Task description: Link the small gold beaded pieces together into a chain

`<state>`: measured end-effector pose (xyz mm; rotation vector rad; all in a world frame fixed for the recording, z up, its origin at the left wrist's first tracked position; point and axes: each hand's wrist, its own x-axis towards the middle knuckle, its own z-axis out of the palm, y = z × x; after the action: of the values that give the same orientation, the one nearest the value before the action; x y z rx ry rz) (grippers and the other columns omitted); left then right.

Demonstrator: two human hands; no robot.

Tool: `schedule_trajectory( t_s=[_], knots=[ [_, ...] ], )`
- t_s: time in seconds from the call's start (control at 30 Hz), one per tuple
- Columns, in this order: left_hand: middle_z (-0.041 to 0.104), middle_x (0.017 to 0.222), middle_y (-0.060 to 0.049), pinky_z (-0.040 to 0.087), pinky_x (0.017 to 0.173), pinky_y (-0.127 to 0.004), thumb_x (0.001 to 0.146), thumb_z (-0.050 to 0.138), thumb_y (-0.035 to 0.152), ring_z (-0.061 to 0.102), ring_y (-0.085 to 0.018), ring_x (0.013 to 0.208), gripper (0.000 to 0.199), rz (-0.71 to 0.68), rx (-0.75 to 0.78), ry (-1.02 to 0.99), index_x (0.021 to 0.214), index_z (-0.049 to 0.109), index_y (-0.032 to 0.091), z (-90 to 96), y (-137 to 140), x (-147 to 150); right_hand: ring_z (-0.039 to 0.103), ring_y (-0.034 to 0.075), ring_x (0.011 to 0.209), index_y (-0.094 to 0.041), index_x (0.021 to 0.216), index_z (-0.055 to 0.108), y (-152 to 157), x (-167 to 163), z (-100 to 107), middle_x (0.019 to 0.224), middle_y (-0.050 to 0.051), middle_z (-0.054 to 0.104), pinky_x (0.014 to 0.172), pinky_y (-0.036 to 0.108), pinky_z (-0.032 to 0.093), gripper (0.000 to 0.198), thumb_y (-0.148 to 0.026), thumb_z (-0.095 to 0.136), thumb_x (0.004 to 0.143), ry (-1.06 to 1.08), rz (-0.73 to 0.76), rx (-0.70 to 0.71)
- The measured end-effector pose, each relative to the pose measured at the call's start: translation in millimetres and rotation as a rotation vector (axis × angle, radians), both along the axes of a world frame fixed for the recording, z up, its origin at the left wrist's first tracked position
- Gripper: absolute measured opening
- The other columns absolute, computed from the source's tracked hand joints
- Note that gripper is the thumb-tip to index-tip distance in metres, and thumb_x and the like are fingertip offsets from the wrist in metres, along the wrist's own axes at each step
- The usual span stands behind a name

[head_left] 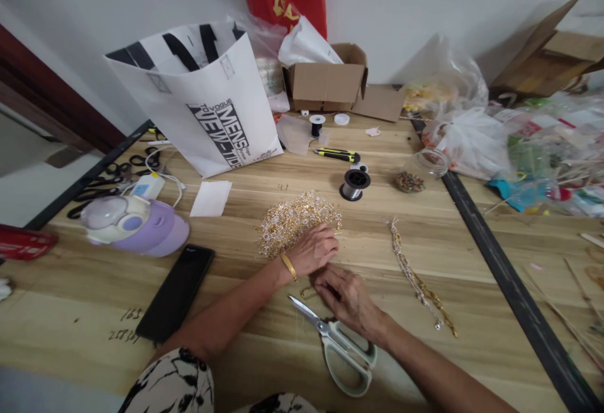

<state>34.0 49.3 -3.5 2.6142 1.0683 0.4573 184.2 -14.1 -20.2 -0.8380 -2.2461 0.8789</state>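
Note:
My left hand (pixel 315 249), with a gold bangle (pixel 289 267) at the wrist, rests at the front edge of a pile of gold and silver jewelry findings (pixel 292 218). Its fingers are curled and closed, and what they hold is hidden. Just in front of it, my right hand (pixel 352 296) is closed too, fingertips tucked under and out of sight. A short gold chain (pixel 307 292) lies by the right fingers; I cannot tell whether they grip it. Scissors with pale handles (pixel 346 356) lie beneath my right wrist, blades pointing left.
Gold and silver chains (pixel 415 274) lie to the right. Behind are a wire spool (pixel 353 185), a utility knife (pixel 337 155) and a glass jar (pixel 427 164) spilling beads. At left are a phone (pixel 177 293), a purple-white device (pixel 136 224) and a white paper bag (pixel 202 104).

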Motion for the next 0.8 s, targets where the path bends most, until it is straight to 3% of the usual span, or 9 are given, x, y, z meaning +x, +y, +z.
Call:
schedule_trajectory(
  t_s=[0.5, 0.6, 0.8],
  knots=[
    [0.062, 0.082, -0.004, 0.042, 0.081, -0.029, 0.086, 0.053, 0.011, 0.050, -0.018, 0.086, 0.013, 0.009, -0.089, -0.134, 0.080, 0.065, 0.013, -3.2, 4.9, -4.8, 0.053, 0.014, 0.066, -0.017, 0.078, 0.053, 1.3, 4.7, 15.4, 0.074, 0.003, 0.056, 0.062, 0.024, 0.042, 0.014, -0.016, 0.046, 0.090, 0.071, -0.088, -0.085],
    [0.063, 0.082, -0.005, 0.043, 0.078, -0.029, 0.084, 0.055, 0.010, 0.051, -0.018, 0.085, 0.011, 0.018, -0.095, -0.150, 0.080, 0.065, 0.013, -5.4, 5.9, -6.1, 0.053, 0.013, 0.063, -0.018, 0.081, 0.054, 6.9, 12.3, 20.4, 0.075, 0.003, 0.057, 0.058, 0.023, 0.040, 0.011, -0.016, 0.047, 0.089, 0.001, -0.162, -0.028],
    [0.063, 0.081, -0.004, 0.042, 0.080, -0.029, 0.084, 0.056, 0.011, 0.053, -0.017, 0.083, 0.009, -0.001, -0.056, -0.192, 0.082, 0.064, 0.014, -12.3, 8.1, -8.3, 0.055, 0.013, 0.063, -0.018, 0.087, 0.058, 23.1, 28.6, 21.7, 0.079, 0.003, 0.060, 0.057, 0.023, 0.036, 0.014, -0.017, 0.045, 0.089, -0.334, -0.321, 0.104]
  ],
)
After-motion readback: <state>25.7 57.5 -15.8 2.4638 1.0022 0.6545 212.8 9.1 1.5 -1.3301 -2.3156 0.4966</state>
